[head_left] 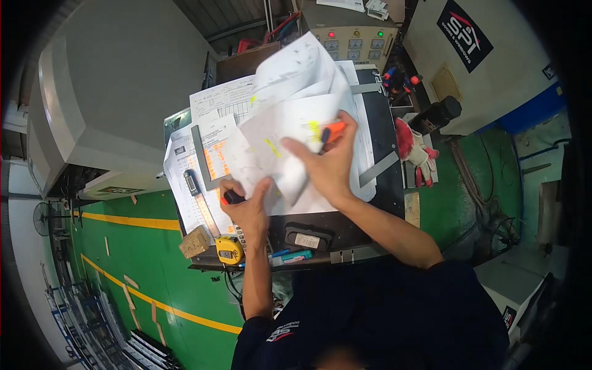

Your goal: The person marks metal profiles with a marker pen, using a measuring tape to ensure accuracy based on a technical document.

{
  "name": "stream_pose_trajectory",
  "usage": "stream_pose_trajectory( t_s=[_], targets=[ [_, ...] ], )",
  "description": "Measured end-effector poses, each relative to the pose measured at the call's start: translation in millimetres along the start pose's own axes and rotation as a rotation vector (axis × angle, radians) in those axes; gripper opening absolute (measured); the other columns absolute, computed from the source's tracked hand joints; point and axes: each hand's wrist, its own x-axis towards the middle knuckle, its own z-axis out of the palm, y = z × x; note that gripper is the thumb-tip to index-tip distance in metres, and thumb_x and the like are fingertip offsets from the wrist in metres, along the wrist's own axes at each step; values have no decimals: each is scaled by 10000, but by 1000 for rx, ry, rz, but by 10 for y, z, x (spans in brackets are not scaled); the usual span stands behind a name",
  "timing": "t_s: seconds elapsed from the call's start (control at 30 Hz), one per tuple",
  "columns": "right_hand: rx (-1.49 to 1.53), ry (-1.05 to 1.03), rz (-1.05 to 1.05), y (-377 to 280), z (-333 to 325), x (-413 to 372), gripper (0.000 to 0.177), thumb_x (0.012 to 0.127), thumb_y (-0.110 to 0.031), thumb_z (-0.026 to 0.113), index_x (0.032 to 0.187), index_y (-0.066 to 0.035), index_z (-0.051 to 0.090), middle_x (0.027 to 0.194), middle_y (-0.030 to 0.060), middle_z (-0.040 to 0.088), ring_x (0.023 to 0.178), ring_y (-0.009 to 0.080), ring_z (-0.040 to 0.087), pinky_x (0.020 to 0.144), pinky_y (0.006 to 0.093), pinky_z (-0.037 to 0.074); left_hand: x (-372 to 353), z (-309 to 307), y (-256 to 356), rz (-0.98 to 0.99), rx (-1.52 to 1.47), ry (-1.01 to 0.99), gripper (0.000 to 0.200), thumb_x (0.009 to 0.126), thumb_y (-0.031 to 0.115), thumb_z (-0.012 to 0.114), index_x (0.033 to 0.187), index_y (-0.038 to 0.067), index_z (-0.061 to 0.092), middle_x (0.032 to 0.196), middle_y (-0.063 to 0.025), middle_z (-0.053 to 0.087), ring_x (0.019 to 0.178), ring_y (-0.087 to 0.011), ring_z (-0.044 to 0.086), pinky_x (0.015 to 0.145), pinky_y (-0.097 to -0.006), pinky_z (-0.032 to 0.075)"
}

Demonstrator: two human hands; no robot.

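A stack of white paper sheets [277, 126], lifted and curled, lies under both hands and carries yellow highlighter marks. My right hand [333, 163] is closed round an orange highlighter [334, 131] with a dark end, its thumb lying against the sheets. At the lower left edge of the papers, my left hand [246, 206] is closed on a black-ended marker [233, 197], most of which the fingers hide. Its thumb touches the paper edge. Beside this hand lie a digital caliper [196, 194] and printed sheets with orange marks [217, 159].
A yellow tape measure [229, 250], a wooden block [195, 242] and a black eraser-like block [307, 239] sit along the desk's near edge. To the right are gloves [416, 151] and a black bottle [441, 115]. A control box [354, 40] stands behind.
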Motion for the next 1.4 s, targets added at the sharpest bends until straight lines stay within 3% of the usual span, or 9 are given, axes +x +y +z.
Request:
stream_pose_trajectory(
  t_s=[0.1,0.47,0.6,0.63,0.73,0.87,1.03,1.23,1.4],
  targets=[
    [-71,81,0,110,-296,101,776,761,-109,837,1323,-47,305,1232,213,540,988,222,628,857,314,531,76,-84,-49,75,77,174,447,861,31,747,802,124,314,850,0,396,805,-117,421,787,-263,421],
    [-149,-76,-51,-267,-583,-52,802,745,-11,789,1345,-76,261,1340,256,504,977,245,649,786,317,582,-85,7,-10,310,156,286,362,948,93,651,776,84,333,751,-6,368,705,-97,373,701,-263,397],
    [-199,-118,169,-194,-709,-78,574,769,48,737,1234,-53,417,995,122,625,870,158,673,699,242,551,-93,13,-6,298,102,268,345,959,90,628,786,82,330,763,-9,368,719,-101,370,714,-264,380],
    [-140,-108,216,-226,-691,-100,494,753,27,777,1140,-53,481,787,16,556,762,92,630,599,211,497,-87,18,-7,291,59,272,339,961,84,622,789,81,329,769,-13,371,728,-104,378,722,-264,382],
    [-165,-128,181,-343,-613,-85,485,730,-35,835,1081,-63,502,697,-46,471,641,48,506,538,202,407,-89,36,20,279,-18,271,334,933,58,639,811,82,329,810,-30,395,759,-124,409,756,-275,394],
    [-63,-112,2,-385,-288,59,448,769,-167,850,1046,-73,512,722,-52,445,622,42,392,556,206,347,-135,-39,-103,393,-61,127,398,826,61,725,842,95,329,882,-55,436,804,-165,467,835,-326,432],
    [247,-77,31,-500,303,154,382,903,-297,742,1066,-60,491,766,-36,477,679,47,423,611,210,375,-161,-32,-90,239,-120,-73,693,545,229,948,969,71,424,1290,-201,534,1173,-287,557,1013,-428,449],
    [373,-164,86,-378,490,28,313,978,-322,632,1130,-94,479,950,38,597,843,60,509,757,207,422,-153,-84,-216,167,-79,-4,682,615,216,908,1103,18,475,1162,-128,569,1032,-208,603,906,-351,492],
    [344,-491,34,-339,133,-129,323,1022,-314,537,1184,-88,373,1208,207,642,980,212,658,891,342,506,-91,-128,-53,302,160,230,390,901,127,703,1180,-15,469,1090,-129,604,976,-198,613,844,-327,521]
  ],
)
